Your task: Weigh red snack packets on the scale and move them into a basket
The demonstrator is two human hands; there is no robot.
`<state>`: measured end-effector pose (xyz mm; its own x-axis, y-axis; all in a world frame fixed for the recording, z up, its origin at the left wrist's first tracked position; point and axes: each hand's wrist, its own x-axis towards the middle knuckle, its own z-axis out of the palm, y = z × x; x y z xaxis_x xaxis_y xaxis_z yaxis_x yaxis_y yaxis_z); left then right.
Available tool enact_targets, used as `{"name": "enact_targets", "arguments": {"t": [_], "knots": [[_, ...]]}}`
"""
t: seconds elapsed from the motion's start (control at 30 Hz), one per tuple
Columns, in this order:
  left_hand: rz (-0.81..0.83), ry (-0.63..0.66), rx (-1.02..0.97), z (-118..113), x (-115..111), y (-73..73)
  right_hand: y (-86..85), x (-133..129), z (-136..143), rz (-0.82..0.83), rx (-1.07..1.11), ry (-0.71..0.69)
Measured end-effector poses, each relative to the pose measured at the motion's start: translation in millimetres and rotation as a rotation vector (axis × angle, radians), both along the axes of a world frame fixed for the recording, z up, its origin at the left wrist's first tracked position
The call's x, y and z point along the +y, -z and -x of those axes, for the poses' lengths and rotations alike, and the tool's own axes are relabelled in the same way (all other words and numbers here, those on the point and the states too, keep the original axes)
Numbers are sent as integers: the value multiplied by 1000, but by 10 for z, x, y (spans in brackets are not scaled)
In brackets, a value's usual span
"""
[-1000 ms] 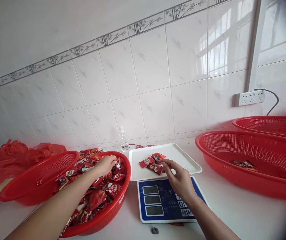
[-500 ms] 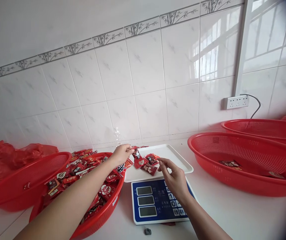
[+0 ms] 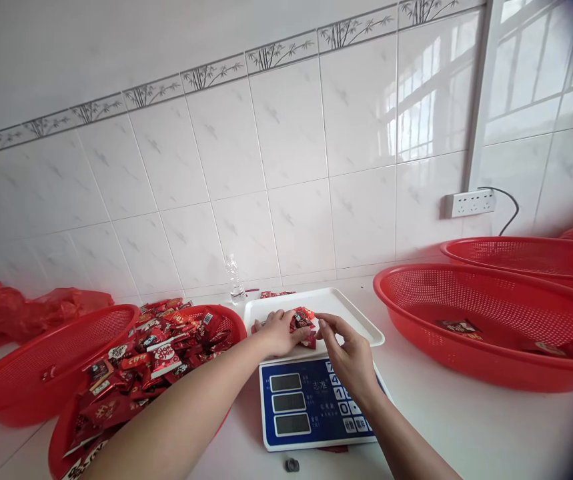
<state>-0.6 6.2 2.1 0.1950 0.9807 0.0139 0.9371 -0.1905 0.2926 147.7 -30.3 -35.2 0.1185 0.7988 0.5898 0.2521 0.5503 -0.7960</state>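
Note:
My left hand [image 3: 280, 332] lies palm down over several red snack packets [image 3: 304, 317] on the white tray [image 3: 351, 313] of the scale. Its fingers are spread and partly cover the packets; whether it grips any is hidden. Just right of the packets is my right hand [image 3: 342, 340], thumb and forefinger brought near each other above the tray's front edge. Too little shows between those fingertips to make out what they hold. Below the hands is the blue scale panel [image 3: 316, 417]. At left, a red basket [image 3: 239, 327] is heaped with wrapped snacks [image 3: 166, 357].
Another red basket [image 3: 86, 333] stands far left beside red plastic bags [image 3: 41, 310]. A clear bottle [image 3: 235, 283] is behind the tray. At right, a large red basket [image 3: 416, 293] holds a few packets. A small dark object [image 3: 292, 465] lies before the scale.
My left hand has moved right and down onto the packets on the tray; the packet it pinched is now covered. The clear bottle shows more fully. My right hand is almost unchanged.

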Motion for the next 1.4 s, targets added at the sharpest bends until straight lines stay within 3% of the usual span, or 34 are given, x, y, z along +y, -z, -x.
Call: {"name": "enact_targets", "arguments": {"t": [0.17,0.37,0.57,0.73,0.8,0.9,0.97,1.07,1.17,1.3,1.4], "knots": [[-27,122,41,-34,73,104,20,12,11,20,13,-35],[-16,188,73,-34,223,14,8,11,-18,35,73,58],[11,82,125,-343,263,11,-5,31,-38,-1,190,82],[-69,200,194,-493,269,85,13,43,-32,33,182,51],[-110,281,141,-424,249,54,9,34,-32,53,186,42],[-43,349,-25,-205,216,-64,-1,22,-33,54,179,44],[-33,306,-142,-19,207,-159,-5,20,-36,49,159,59],[-144,95,-173,244,199,-246,-4,21,-38,52,139,62],[-139,-81,-73,394,142,-201,3,19,-34,66,125,52],[5,-25,69,338,-29,-19,8,14,-22,73,110,43],[27,43,92,223,-103,61,7,15,-15,56,98,39]]}}
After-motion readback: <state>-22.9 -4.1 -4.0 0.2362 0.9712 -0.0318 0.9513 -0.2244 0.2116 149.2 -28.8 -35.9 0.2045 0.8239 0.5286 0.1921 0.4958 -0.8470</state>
